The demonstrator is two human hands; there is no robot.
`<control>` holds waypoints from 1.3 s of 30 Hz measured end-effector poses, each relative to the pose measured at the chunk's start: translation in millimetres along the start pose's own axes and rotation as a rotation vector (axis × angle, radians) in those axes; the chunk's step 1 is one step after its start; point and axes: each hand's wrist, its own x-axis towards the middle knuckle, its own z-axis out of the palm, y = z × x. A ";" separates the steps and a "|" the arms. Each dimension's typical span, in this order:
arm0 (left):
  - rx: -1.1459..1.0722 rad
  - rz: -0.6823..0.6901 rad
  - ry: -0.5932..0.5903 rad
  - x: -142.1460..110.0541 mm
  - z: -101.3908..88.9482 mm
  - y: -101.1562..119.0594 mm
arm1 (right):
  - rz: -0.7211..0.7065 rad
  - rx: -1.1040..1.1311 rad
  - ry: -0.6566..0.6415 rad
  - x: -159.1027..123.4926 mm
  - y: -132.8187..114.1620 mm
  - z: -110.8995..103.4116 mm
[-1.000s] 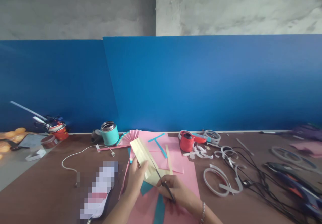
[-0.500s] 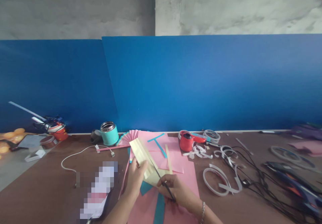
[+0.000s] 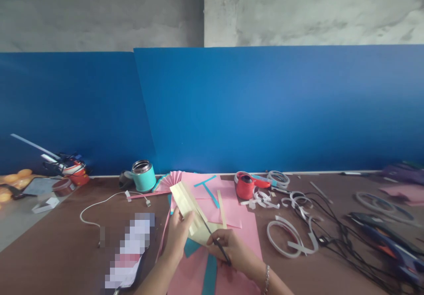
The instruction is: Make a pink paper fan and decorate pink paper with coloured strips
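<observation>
Pale yellow folded paper slants up from my left hand, which pinches its lower left edge between thumb and fingers. Dark scissors are in my right hand, fingers wrapped about the handles. Their blades point up and left, along the yellow paper's right part. Under both hands lie pink paper sheets. A teal paper strip rests on the pink near me. Farther off are a thin blue strip pair in a T shape and a narrow yellow strip.
A turquoise metal-rimmed jar and a pleated pink paper fan stand at the back. To the right are a red tape dispenser, curled white strips, black cables and a dark tool. A pixelated object lies left.
</observation>
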 end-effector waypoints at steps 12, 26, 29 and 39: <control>-0.020 -0.015 -0.025 -0.6 0.0 -0.2 | 0.033 0.004 0.029 1.6 0.5 0.2; -0.017 -0.029 -0.080 -1.0 -0.6 0.1 | 0.011 0.004 0.025 2.1 2.8 1.2; -0.018 -0.041 -0.073 -0.9 -0.2 -0.1 | -0.003 -0.003 0.021 3.0 5.0 0.9; 0.024 -0.047 -0.098 0.3 -1.7 0.0 | 0.008 0.043 0.025 6.7 11.6 0.5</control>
